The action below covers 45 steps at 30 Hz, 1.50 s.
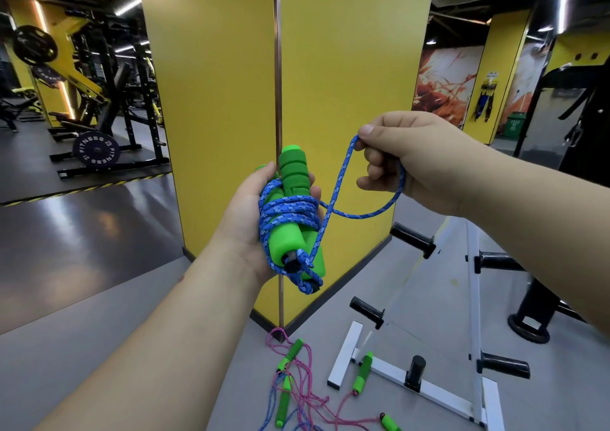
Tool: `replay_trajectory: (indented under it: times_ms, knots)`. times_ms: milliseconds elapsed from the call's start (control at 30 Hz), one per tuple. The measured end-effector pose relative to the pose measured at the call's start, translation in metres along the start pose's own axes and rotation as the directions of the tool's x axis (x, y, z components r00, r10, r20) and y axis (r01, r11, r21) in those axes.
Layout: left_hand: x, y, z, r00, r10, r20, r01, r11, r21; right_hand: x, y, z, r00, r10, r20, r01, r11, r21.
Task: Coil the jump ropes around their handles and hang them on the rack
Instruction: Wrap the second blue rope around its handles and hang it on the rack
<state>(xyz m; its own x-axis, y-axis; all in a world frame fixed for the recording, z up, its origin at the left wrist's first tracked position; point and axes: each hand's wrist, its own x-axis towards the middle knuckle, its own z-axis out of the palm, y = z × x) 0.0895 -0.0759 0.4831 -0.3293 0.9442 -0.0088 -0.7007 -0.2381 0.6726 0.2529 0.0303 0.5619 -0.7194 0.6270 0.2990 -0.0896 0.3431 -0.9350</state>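
My left hand (pixel 246 209) grips two green foam handles (pixel 292 179) held side by side, with blue rope (pixel 290 211) wound several times around their middle. A loose loop of that blue rope (pixel 373 212) runs up to my right hand (pixel 412 156), which pinches it between thumb and fingers to the right of the handles. The white rack (pixel 475 298) with black pegs stands on the floor at lower right. Uncoiled pink rope (pixel 307 394) and more green handles (pixel 362 373) lie on the floor below my hands.
A yellow pillar (pixel 330 67) stands right in front of me. Gym machines and a weight plate (pixel 95 149) fill the left background. A black machine base (pixel 531 312) stands behind the rack at right. Grey floor lies all around.
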Motion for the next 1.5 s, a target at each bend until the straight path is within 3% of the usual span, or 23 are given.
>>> replay_trajectory:
  times_ms: [167, 533, 800, 1067, 1167, 1333, 1500]
  knots:
    - [-0.010, 0.000, 0.016, 0.994, -0.052, 0.099, 0.047, 0.997, 0.053, 0.004, 0.006, 0.006, 0.997, -0.005, -0.083, -0.004, 0.993, -0.114]
    - [-0.023, -0.003, 0.025, 0.977, -0.038, 0.212, 0.008, 0.990, 0.143, -0.003, -0.004, 0.011, 0.966, -0.229, -0.120, 0.202, 0.957, -0.206]
    - [-0.031, -0.007, 0.029, 0.983, -0.017, 0.182, -0.022, 0.978, 0.207, -0.009, -0.007, 0.012, 0.964, -0.246, -0.101, 0.218, 0.950, -0.225]
    - [-0.030, -0.013, 0.028, 0.988, 0.027, 0.153, -0.079, 0.935, 0.346, -0.012, -0.014, 0.015, 0.957, -0.289, 0.026, 0.286, 0.925, -0.250]
    - [-0.035, -0.015, 0.027, 0.974, -0.005, 0.228, -0.084, 0.922, 0.377, -0.009, -0.012, 0.015, 0.972, -0.233, 0.032, 0.231, 0.922, -0.309]
    - [-0.044, -0.010, 0.021, 0.928, 0.010, 0.373, -0.155, 0.920, 0.361, -0.008, -0.003, 0.005, 0.993, 0.020, 0.113, 0.001, 0.983, -0.183]
    - [-0.040, 0.001, 0.014, 0.977, 0.066, 0.203, -0.117, 0.960, 0.252, -0.022, 0.002, 0.005, 0.977, 0.138, 0.165, -0.058, 0.909, -0.414]
